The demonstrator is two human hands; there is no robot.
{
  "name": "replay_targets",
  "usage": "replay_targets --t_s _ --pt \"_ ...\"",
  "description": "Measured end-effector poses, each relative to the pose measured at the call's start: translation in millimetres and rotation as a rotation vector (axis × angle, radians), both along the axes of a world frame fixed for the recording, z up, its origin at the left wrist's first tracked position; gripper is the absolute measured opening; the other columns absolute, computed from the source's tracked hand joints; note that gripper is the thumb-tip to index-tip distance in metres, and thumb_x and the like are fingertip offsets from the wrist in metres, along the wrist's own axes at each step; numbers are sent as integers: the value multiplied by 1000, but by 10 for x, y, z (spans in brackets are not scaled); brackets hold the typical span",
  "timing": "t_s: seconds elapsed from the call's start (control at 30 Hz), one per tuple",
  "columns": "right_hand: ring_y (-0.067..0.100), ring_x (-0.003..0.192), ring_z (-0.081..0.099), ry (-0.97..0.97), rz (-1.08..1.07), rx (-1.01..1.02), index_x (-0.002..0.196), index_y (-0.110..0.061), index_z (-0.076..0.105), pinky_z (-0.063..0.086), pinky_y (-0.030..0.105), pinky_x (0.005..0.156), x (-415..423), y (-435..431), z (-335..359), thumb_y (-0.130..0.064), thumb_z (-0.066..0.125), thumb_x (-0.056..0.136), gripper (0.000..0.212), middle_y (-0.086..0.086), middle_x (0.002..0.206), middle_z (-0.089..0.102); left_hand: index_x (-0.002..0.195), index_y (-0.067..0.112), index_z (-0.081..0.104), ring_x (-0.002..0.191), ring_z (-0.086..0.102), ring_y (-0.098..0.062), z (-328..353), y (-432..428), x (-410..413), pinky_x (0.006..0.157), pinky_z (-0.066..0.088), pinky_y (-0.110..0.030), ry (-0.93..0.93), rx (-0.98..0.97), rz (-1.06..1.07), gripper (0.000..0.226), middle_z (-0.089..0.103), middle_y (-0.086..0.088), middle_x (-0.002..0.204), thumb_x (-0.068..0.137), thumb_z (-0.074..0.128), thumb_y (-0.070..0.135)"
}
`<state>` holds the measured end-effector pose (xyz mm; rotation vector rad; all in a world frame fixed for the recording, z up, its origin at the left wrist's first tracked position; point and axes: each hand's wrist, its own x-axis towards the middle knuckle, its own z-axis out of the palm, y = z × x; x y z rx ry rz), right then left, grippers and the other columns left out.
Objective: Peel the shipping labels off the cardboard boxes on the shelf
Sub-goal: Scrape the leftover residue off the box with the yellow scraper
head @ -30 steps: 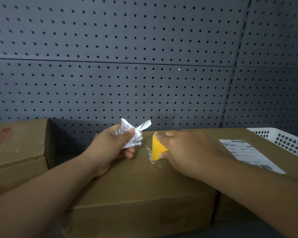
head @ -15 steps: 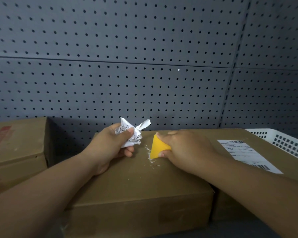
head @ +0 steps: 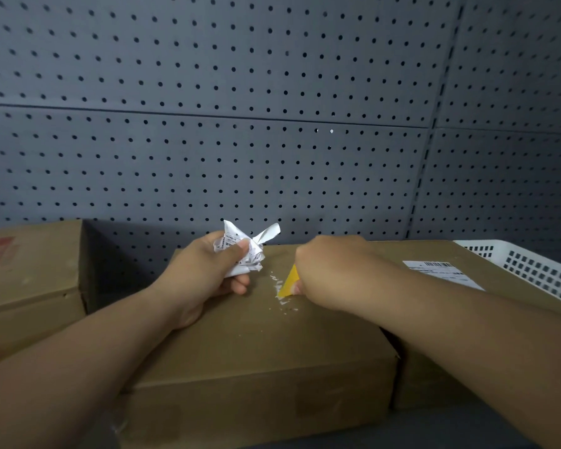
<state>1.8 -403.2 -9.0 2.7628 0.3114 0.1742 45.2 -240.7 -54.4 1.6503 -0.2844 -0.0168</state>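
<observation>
The middle box (head: 256, 345) is the landmark here. Over its top, near the back edge, the left hand (head: 204, 273) has its fingers curled around a crumpled label (head: 243, 251), with the thumb pressed on the paper. This label is fully off the cardboard. Just to the right of it, the right hand (head: 334, 273) is closed around a yellow scraper (head: 289, 283), whose lower edge touches the top of the middle box. At that edge lie small white bits (head: 277, 286) of paper or glue; whether they are stuck or loose I cannot tell.

I judge the step in hand to be cleaning the last residue from the middle box. The relation that matters for the coming move is this: the flat label (head: 441, 270) lies to the right of the middle box, on top of the right box (head: 389, 254), which stands just beside it. The right hand is clearly the nearer one. The right forearm covers the near part of that label, so only its back end is in sight. Its long axis seems to run from the back of the right box toward the person, slanting to the right in this view. The scraper would probably enter best under a back corner.

To the left of the middle box, apart from it, stands a left box (head: 30, 270), and a white basket (head: 531, 270) is beyond the right box
</observation>
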Motion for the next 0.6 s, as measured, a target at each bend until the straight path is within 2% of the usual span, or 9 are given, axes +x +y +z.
replay_targets --t_s 0.13,0.3,0.47,0.6 --pt "16 60 43 140 -45 -43 65 -17 39 39 27 58 -120 -58 218 -42 51 92 39 -2 69 42 94 11 61 50 55 -14 8 4 -1 53 51 -21 0 -15 -13 18 59 -5 58 97 51 27" --pt "13 54 38 50 12 -59 64 -16 41 28 22 47 -61 49 129 -31 52 93 35 -2 67 42 94 9 61 47 54 -13 15 -10 -13 52 52 -20 -2 -25 -16 18 59 -3 55 97 51 25" --pt "14 59 42 188 -16 -79 63 -16 40 34 25 53 -107 -32 195 -45 48 93 42 -2 67 43 92 10 60 47 54 -13 19 -7 -9 51 51 -20 2 -27 -20 19 58 -3 55 97 51 25" --pt "14 58 41 77 22 -51 64 -17 40 35 23 52 -123 9 196 -41 56 89 38 -3 67 43 92 12 61 48 54 -13 4 -4 8 52 50 -20 11 -11 -8 19 60 -2 54 97 51 27"
